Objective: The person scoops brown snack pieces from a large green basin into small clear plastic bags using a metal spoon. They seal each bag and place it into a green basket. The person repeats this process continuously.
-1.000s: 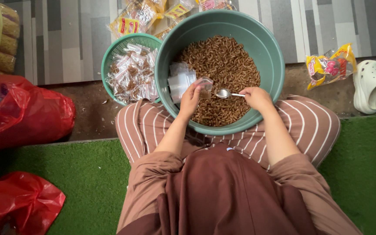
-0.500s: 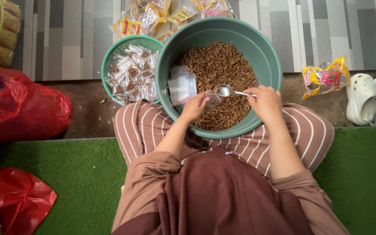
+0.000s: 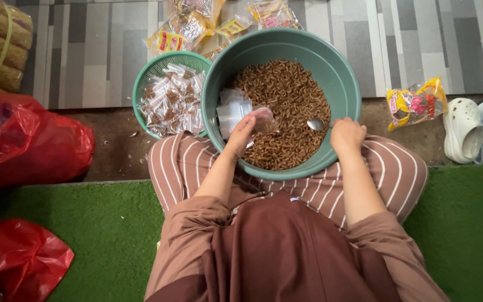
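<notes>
In the big green basin (image 3: 349,84) on the person's lap, the left hand (image 3: 242,130) pinches a small clear bag (image 3: 264,118) open over the brown curly snacks (image 3: 286,106), so the spoon (image 3: 316,124) gripped in the right hand (image 3: 346,134) can fill it. A smaller green basket (image 3: 151,72) of filled packets (image 3: 173,100) sits just beside, within reach. Green turf (image 3: 85,235), grey floor (image 3: 85,50) and red bags (image 3: 34,140) surround them.

Small clear packets (image 3: 173,100) fill the smaller green basin (image 3: 143,84), yellow-and-red snack packs (image 3: 166,40) lie behind it, and 1 yellow pack (image 3: 416,103) lies at right
</notes>
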